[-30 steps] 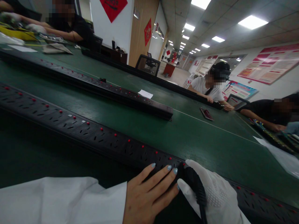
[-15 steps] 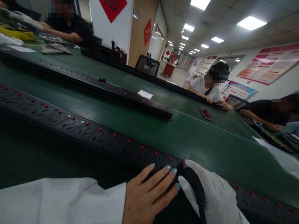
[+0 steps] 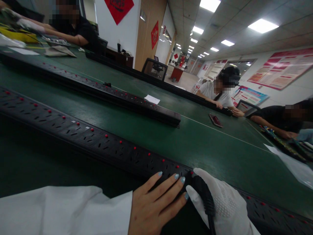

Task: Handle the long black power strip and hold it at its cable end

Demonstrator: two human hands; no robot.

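Note:
A long black power strip [image 3: 97, 140] with a row of red indicator lights and sockets runs across the table in front of me. My left hand [image 3: 158, 202], bare with light blue nails, lies on the strip with its fingers stretched out. In a white dotted glove, my right hand [image 3: 220, 199] grips a black power plug [image 3: 201, 189] whose cord runs down toward me. The plug's front end is at a socket by the left fingertips. Its pins are hidden, so how deep it sits cannot be seen.
Another black strip [image 3: 122, 98] lies farther back on the green table [image 3: 207, 147], with a paper slip [image 3: 152, 99] beside it. Beyond are a phone [image 3: 215, 120] and a long black bar [image 3: 151, 80]. Co-workers sit along the far side; a white sheet [image 3: 290, 163] lies at right.
Almost nothing differs. Both hands and the plug hold their places, while the left part of the near strip appears shifted very slightly to the right.

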